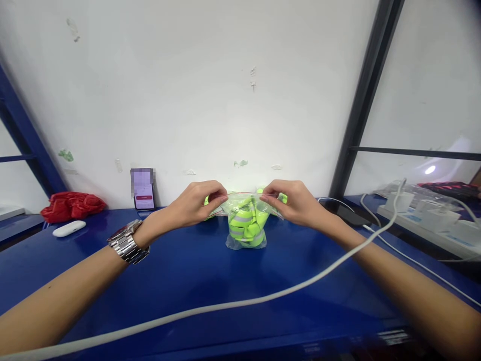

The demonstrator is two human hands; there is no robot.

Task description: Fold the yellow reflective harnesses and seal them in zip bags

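A clear plastic bag (246, 243) with a red line along its top edge stands upright on the blue table (180, 271). Inside it is folded neon yellow-green material (248, 223) with grey reflective stripes. My left hand (205, 201) pinches the bag's upper left corner, and a metal watch (130, 243) is on that wrist. The upper right corner is pinched between the thumb and fingers of my right hand (287, 201). More yellow-green material shows behind the bag and hands, partly hidden.
A phone (144, 190) leans on the wall beside a red plastic bundle (73, 205) and a white case (69, 228). A white cable (233, 304) crosses the foreground, passing over my right forearm. Power strips (438, 218) and a dark phone (345, 213) lie right.
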